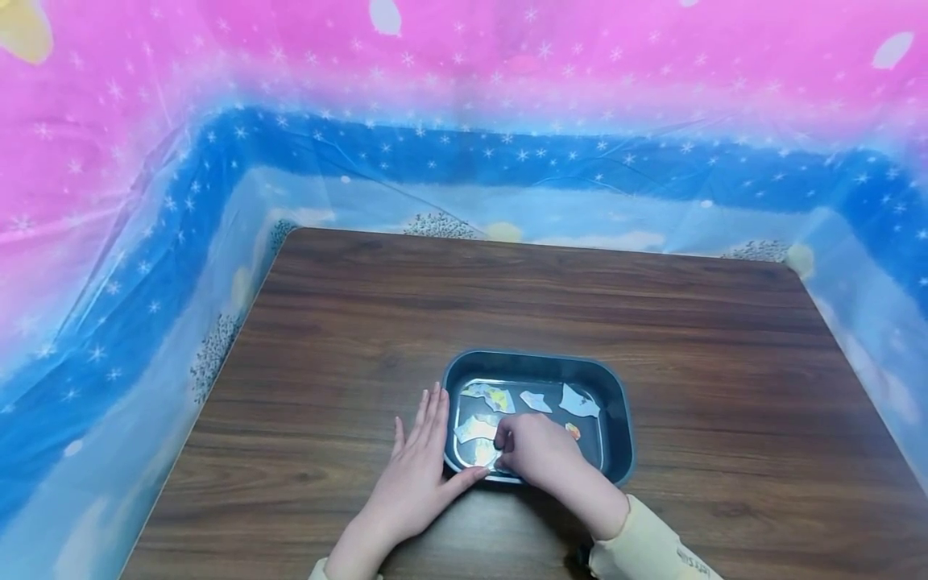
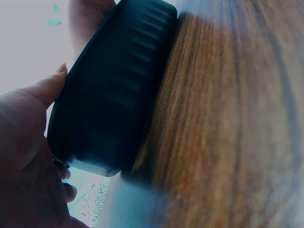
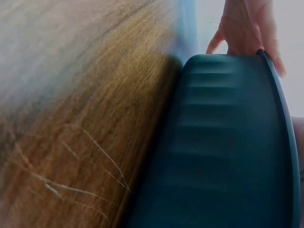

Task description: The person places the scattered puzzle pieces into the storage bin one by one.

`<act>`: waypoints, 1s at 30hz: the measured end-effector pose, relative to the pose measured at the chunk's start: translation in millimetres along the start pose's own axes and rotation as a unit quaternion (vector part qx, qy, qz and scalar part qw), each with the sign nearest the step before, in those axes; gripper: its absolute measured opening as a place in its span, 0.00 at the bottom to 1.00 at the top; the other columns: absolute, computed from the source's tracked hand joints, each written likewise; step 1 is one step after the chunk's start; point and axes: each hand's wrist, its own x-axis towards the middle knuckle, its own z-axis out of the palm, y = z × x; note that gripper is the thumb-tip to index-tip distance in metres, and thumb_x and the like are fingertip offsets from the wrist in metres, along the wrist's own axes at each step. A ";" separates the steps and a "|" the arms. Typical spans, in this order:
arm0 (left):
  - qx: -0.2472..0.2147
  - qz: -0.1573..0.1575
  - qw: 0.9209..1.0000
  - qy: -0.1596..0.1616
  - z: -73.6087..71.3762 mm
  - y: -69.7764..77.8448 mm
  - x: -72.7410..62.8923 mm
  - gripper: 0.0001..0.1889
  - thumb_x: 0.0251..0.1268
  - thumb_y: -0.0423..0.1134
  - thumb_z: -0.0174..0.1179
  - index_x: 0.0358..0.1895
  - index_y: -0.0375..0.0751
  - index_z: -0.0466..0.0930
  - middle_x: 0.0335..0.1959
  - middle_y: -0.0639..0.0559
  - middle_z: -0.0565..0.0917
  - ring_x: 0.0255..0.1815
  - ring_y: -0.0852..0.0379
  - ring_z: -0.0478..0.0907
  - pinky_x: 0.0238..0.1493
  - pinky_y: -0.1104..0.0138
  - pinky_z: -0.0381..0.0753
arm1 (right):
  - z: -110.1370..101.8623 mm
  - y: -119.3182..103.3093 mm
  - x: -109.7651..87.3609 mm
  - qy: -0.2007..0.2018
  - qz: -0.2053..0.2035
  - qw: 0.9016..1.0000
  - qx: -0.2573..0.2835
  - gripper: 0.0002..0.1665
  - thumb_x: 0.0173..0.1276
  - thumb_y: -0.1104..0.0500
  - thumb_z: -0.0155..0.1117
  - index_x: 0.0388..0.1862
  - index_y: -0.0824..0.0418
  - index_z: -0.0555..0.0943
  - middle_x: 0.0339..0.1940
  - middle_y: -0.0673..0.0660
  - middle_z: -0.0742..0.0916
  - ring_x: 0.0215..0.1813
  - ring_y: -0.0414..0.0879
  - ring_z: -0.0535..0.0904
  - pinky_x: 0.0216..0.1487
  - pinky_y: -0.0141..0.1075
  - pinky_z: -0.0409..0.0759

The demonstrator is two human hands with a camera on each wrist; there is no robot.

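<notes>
A dark blue-green rectangular tray with raised walls stands on the table, with several flat, irregular-edged printed pieces inside. My left hand lies along the tray's left wall, fingers straight and thumb over the front rim. In the left wrist view, that thumb reaches the rim. Inside the tray's front left, my right hand has its fingers curled, fingertips right beside a pale piece. I cannot tell whether they pinch it. Another whitish piece lies just behind.
At the tray's back lie a yellow-patterned piece, a small white piece and a larger white piece. An orange piece shows beyond my right hand. The brown wooden table is bordered by a patterned pink-and-blue cloth.
</notes>
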 end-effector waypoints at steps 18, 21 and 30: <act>0.006 -0.021 1.000 -0.002 -3.7 -1.7 -4.3 0.57 0.66 0.68 0.59 0.83 0.37 0.39 0.84 0.41 0.42 0.83 0.43 0.38 0.74 0.33 0.41 | -31.9 19.6 -32.0 0.086 0.028 0.994 0.064 0.05 0.69 0.51 0.72 0.39 0.50 0.88 0.30 0.43 0.86 0.31 0.40 0.76 0.34 0.38 0.76; 0.014 -0.022 1.000 -0.003 -5.8 -1.8 -1.7 0.58 0.64 0.69 0.60 0.83 0.36 0.41 0.84 0.41 0.44 0.84 0.43 0.38 0.74 0.32 0.39 | -46.4 36.0 -41.4 0.113 0.043 0.989 0.085 0.08 0.71 0.51 0.69 0.43 0.52 0.88 0.32 0.46 0.87 0.32 0.42 0.77 0.34 0.38 0.76; -0.013 -0.039 0.999 -0.012 -24.5 -9.8 14.2 0.47 0.76 0.65 0.48 0.81 0.32 0.46 0.83 0.38 0.46 0.83 0.40 0.39 0.72 0.31 0.36 | -104.8 108.9 -58.1 0.185 0.087 0.974 0.097 0.26 0.79 0.45 0.57 0.54 0.67 0.83 0.45 0.62 0.89 0.48 0.58 0.84 0.48 0.53 0.81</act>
